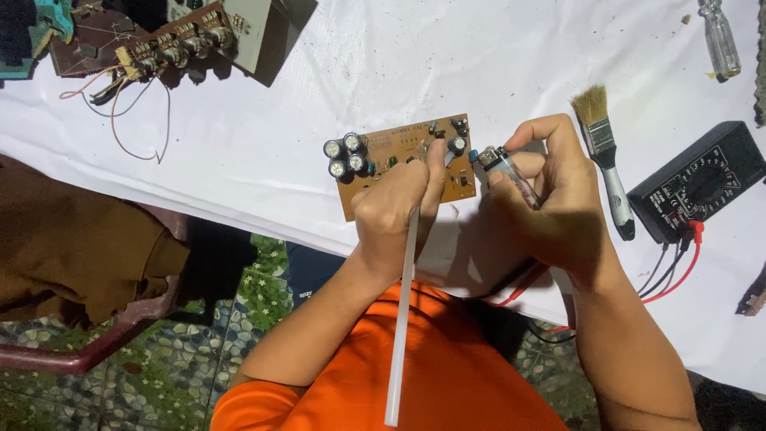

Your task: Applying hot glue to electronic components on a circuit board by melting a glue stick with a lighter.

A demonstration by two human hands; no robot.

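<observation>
At centre of the white-covered desk (511, 48), the left hand (395, 211) grips a long white stick (401, 319) against a brown circuit board (399, 152). Just at its 3 o'clock, the right hand (554, 199) pinches a lighter (499, 164); a paintbrush (604, 156) and black multimeter (698, 183) lie further toward 3.

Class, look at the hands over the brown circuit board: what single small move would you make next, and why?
Probably bring the lighter in the right hand up to the tip of the white stick. The left hand already presses that tip near the circuit board, beside the capacitors, and the lighter's head sits just to its right, not yet touching.
</observation>
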